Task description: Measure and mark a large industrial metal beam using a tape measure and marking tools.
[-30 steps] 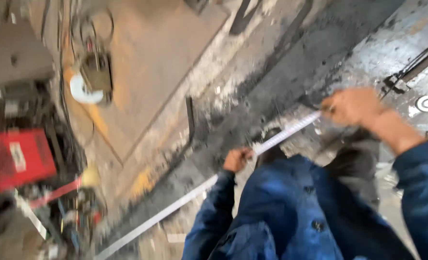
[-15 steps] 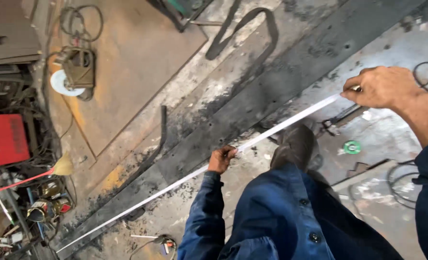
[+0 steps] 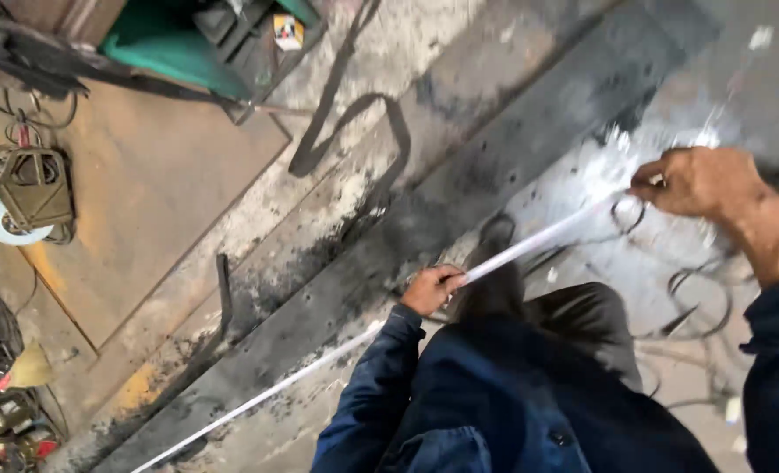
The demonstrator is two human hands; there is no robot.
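I am holding a long, thin white strip, flat like a measuring tape or light metal band, stretched taut between both hands. My left hand is closed around the strip near its middle, fingers curled over it and thumb underneath. My right hand is pinching the strip's near end between thumb and fingertips, raised up and to the right of the left hand.

Beyond my left hand the strip is running on, down and to the left, lying along the dark scorched steel beam on the floor and ending close to the lower edge of the picture.

Handling judgement: the strip is looking light and narrow, stiff enough along its length to stay straight under tension, yet flexible enough to sag or twist when slack. Its edges may be sharp and its surface smooth, so a firm pinch at the end and a closed guiding grip partway along are suiting it best.

To the far left of my left hand, a rust-brown steel plate is lying flat, with a green machine housing beyond it. Loops of dark wire are lying below my right hand.
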